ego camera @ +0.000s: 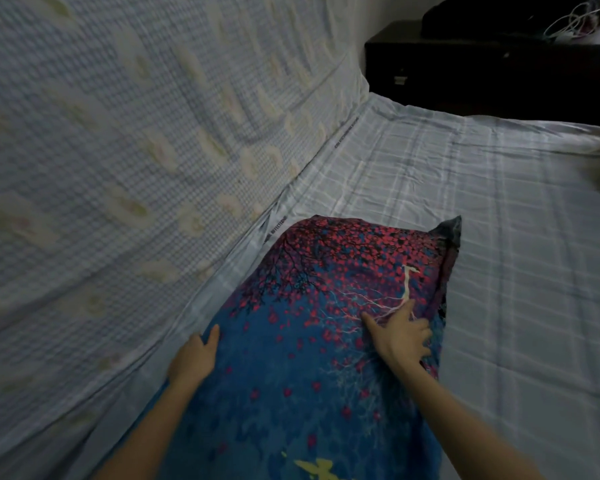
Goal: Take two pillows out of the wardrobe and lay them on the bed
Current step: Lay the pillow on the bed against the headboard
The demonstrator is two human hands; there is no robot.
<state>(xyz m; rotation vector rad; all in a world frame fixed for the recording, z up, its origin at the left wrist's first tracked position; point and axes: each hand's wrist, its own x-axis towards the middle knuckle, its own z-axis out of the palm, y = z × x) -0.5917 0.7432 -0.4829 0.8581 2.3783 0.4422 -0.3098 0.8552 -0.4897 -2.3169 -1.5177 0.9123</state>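
A blue pillow (302,344) printed with red blossoms and a pale tree lies on the bed (499,237), along its left side by the wall. My left hand (195,358) grips the pillow's left edge, thumb on top and fingers hidden under the fabric. My right hand (400,336) rests flat on top of the pillow near its right edge, fingers spread and pressing down. Only this one pillow is in view, and the wardrobe is out of sight.
A checked cloth (118,150) with pale flowers covers the wall on the left. The bed's light plaid sheet stretches right and away from me. A dark wooden cabinet (482,71) stands beyond the bed, with a black bag (499,19) and white cables (575,22) on top.
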